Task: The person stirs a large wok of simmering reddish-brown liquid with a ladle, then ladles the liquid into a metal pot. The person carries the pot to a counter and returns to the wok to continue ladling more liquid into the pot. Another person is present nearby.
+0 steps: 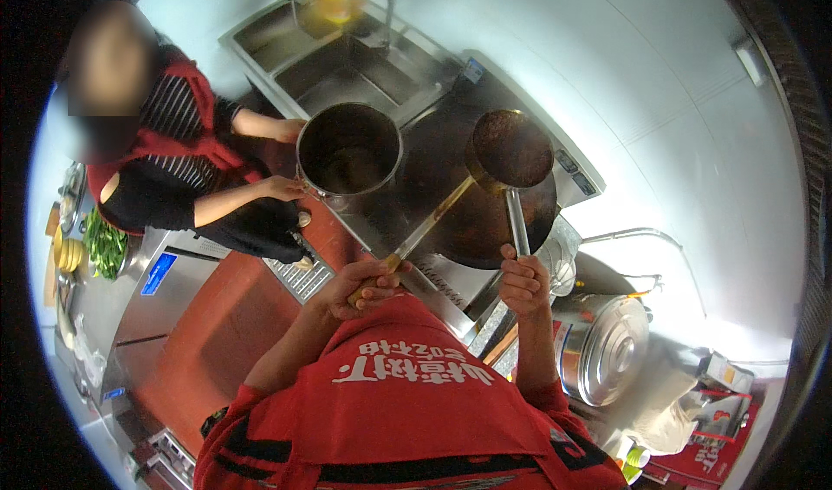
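Note:
My left hand [370, 287] is closed around the wooden grip of a long-handled metal utensil [432, 220]. Its far end meets the rim of a deep round pan [512, 149], so the head's shape cannot be told. My right hand [524, 283] grips that pan's metal handle [517, 220]. The pan is tilted, its browned inside showing, above a large dark wok [429, 165] set in a steel stove. Left of the pan, a co-worker's two hands [285, 189] hold a deep metal pot [350, 149] over the wok's edge; dark contents lie at its bottom.
A double steel sink [351, 67] adjoins the stove. The co-worker [188, 132] stands at the left, near a steel counter [123, 334] with green vegetables [104, 243]. A lidded metal pot [611, 350] and a strainer [563, 275] are at the right. Red flooring [214, 321] shows at left.

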A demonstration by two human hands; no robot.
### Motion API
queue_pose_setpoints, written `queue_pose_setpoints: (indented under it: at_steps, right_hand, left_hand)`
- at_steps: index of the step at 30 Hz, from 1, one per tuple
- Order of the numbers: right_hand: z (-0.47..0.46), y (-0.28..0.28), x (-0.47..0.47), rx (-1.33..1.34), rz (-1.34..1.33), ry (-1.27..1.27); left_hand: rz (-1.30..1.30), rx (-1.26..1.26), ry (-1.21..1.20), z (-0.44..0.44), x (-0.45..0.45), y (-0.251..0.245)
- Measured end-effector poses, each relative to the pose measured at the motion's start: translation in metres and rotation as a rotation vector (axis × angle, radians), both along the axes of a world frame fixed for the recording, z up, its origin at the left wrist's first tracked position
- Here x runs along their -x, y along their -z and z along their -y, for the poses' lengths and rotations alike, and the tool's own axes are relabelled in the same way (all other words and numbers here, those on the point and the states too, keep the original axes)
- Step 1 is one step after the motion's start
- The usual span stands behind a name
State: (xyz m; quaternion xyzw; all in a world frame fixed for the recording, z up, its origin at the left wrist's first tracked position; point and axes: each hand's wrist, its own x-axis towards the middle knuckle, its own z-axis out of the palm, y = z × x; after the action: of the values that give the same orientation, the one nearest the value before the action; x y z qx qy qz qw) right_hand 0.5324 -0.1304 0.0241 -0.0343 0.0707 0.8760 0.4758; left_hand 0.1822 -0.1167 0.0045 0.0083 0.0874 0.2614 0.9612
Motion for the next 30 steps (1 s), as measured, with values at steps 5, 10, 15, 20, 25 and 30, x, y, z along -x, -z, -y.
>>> queue_pose_setpoints:
  at_steps: [5, 10, 15, 20, 25, 30]
  right_hand:
    - [-0.012, -0.014, 0.02, -0.028, -0.039, -0.104]
    - [-0.03, -0.019, 0.05, -0.022, -0.094, -0.214]
    - [-0.05, -0.011, 0.081, -0.011, -0.14, -0.347]
    - [-0.069, 0.008, 0.111, 0.011, -0.161, -0.447]
    - [-0.088, 0.023, 0.133, 0.071, -0.134, -0.536]
    - [-0.104, 0.03, 0.148, 0.113, -0.075, -0.583]
  left_hand:
    - [-0.001, 0.065, -0.109, 0.024, 0.033, -0.026]
    - [-0.074, 0.07, -0.265, 0.052, 0.068, -0.047]
    - [-0.44, -0.11, -0.395, 0.072, 0.098, -0.069]
    - [-0.942, -0.267, -0.481, 0.078, 0.111, -0.088]
    - [-1.192, -0.353, -0.4, 0.07, 0.122, -0.084]
    - [-1.333, -0.45, -0.362, 0.059, 0.123, -0.075]
